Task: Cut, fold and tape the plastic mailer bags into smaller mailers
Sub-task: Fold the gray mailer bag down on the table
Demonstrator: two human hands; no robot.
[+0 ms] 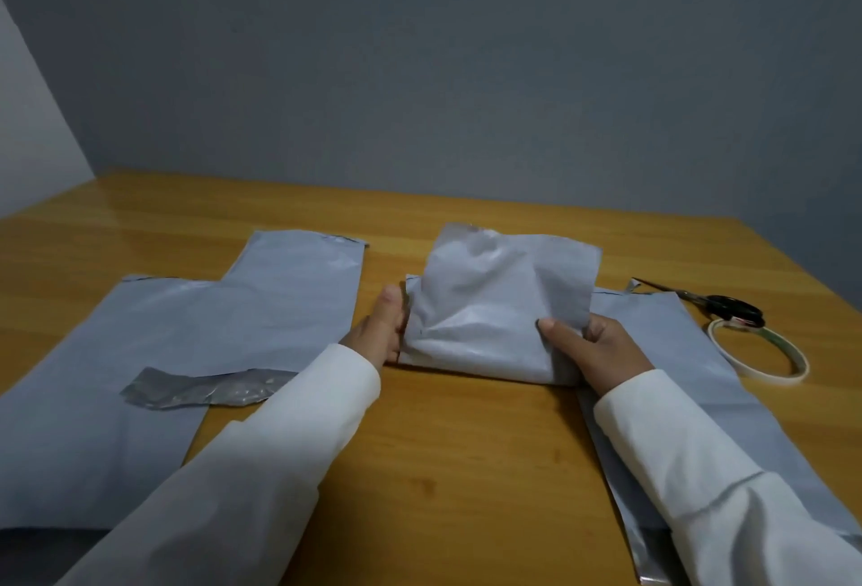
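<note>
While you fold, the cut mailer piece (494, 305) stands at the middle of the wooden table (466, 469), its upper part lifted so the lower edge can crease. Your left hand (380, 329) steadies its left edge, fingers behind and not visible; your right hand (592, 347) pinches the right corner, thumb in front. Uncut mailer bags (224, 315) lie flat to the left; scissors (718, 303) and tape roll (758, 350) wait at right, presumably for sealing.
</note>
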